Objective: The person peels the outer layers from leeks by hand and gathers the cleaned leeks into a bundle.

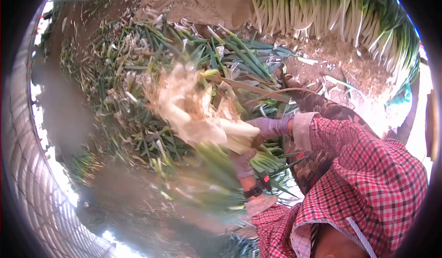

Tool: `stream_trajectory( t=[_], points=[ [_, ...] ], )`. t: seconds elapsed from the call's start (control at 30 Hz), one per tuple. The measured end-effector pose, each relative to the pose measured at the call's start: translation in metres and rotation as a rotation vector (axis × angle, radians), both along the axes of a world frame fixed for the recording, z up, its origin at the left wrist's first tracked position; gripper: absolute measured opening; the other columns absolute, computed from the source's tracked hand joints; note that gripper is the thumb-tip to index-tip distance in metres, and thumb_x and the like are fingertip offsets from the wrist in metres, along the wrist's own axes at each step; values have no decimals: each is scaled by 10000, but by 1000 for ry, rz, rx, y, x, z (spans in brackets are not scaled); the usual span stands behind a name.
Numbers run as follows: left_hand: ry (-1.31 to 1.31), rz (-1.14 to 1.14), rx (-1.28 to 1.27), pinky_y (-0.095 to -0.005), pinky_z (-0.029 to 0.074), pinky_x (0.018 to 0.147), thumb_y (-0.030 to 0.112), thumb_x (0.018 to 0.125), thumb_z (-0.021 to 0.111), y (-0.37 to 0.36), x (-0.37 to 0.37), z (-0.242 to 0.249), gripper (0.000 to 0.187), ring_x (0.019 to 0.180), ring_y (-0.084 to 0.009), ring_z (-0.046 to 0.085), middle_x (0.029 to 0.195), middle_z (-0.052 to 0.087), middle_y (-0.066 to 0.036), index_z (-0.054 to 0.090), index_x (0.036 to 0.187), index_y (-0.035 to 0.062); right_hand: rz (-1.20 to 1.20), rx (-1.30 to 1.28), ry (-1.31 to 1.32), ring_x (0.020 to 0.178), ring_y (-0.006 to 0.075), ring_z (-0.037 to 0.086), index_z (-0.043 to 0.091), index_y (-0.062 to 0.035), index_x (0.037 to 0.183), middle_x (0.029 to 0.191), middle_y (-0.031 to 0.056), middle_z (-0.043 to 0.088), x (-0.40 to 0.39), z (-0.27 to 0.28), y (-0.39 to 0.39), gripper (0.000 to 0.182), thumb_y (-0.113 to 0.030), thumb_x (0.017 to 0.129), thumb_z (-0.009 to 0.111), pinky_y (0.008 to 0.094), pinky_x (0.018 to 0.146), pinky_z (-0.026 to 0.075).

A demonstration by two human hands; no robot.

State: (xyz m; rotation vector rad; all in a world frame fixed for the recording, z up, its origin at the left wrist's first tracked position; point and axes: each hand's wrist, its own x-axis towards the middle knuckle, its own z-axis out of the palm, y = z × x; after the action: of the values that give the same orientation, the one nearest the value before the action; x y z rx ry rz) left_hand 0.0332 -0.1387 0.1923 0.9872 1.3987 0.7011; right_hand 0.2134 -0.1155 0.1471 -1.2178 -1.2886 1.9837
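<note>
A thick bunch of long green onions [198, 128] is held out in front of me, its whitish, rooty ends smeared by motion. My right hand [274, 126], in a greyish-purple glove, is closed around stalks near their white part. Lower in the picture, my gloved left hand [242, 163] is wrapped round the same bunch, with a dark watch [253, 192] on that wrist. Green leaves [264, 162] stick out beside the hands. The fingertips of both hands are partly hidden by the stalks.
Loose leaves and peelings [124, 87] cover the ground beneath the bunch. Rows of cleaned green onions [317, 14] stand at the upper right, near a brown sheet [198, 2]. A narrow wooden strip [248, 87] lies close to my right hand. Woven sheeting [27, 175] curves along the left.
</note>
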Motion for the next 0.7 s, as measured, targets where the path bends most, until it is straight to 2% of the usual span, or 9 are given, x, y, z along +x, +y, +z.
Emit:
stream_trajectory(
  t=[0.07,0.1,0.17,0.2,0.4,0.5,0.53,0.63,0.7],
  points=[
    [134,-6,27,-386,524,842,154,553,749,-5,-3,24,809,936,-267,614,1099,601,-124,469,1289,-30,-161,-131,217,1109,88,545,585,-139,1276,1160,16,665,-2,25,-11,715,-156,616,861,303,992,424],
    [166,1,19,-387,524,842,158,555,747,-8,-7,37,806,935,-268,615,1099,601,-125,469,1288,-31,-118,-53,111,1109,81,550,557,-140,1312,1161,21,667,3,50,-9,759,-194,619,863,296,983,432],
    [194,31,0,-388,524,842,165,560,744,-13,-12,65,800,935,-270,615,1099,601,-127,470,1285,-33,53,36,65,1103,87,568,531,-144,1338,1176,32,664,4,90,2,801,-240,616,864,287,980,437],
    [208,45,-5,-389,525,842,169,562,742,-12,-12,82,798,935,-271,616,1098,602,-128,470,1284,-34,-19,120,166,1089,108,595,523,-145,1337,1175,46,664,1,106,0,811,-279,612,861,292,965,451],
    [234,180,-6,-393,525,842,191,575,730,-34,-14,204,782,933,-277,617,1097,603,-134,473,1277,-40,90,269,363,1076,168,599,526,-104,1320,1175,64,646,21,272,20,748,-214,649,837,332,948,466],
    [247,282,32,-395,526,842,202,582,724,-47,-14,282,775,932,-280,618,1097,603,-137,474,1273,-43,32,87,840,1062,177,600,526,-75,1314,1164,69,645,2,304,2,717,-182,672,828,337,943,469],
    [253,317,48,-395,526,842,206,584,722,-47,-17,314,772,932,-281,618,1097,603,-138,474,1272,-44,67,163,784,1031,167,607,537,-43,1288,1149,78,652,-6,312,-2,589,-170,763,772,339,927,483],
    [267,432,130,-397,527,842,217,591,716,-66,-25,392,765,931,-285,619,1096,604,-141,475,1268,-46,256,-263,1011,956,152,627,584,-21,1245,1088,78,678,-3,358,-23,562,-336,800,717,310,861,492],
    [268,477,179,-398,527,842,224,596,712,-79,-31,428,761,931,-287,620,1096,604,-143,476,1266,-48,267,-320,1018,958,153,613,593,-1,1217,1120,82,661,-9,372,-40,510,-333,840,680,311,867,484]
  ],
)
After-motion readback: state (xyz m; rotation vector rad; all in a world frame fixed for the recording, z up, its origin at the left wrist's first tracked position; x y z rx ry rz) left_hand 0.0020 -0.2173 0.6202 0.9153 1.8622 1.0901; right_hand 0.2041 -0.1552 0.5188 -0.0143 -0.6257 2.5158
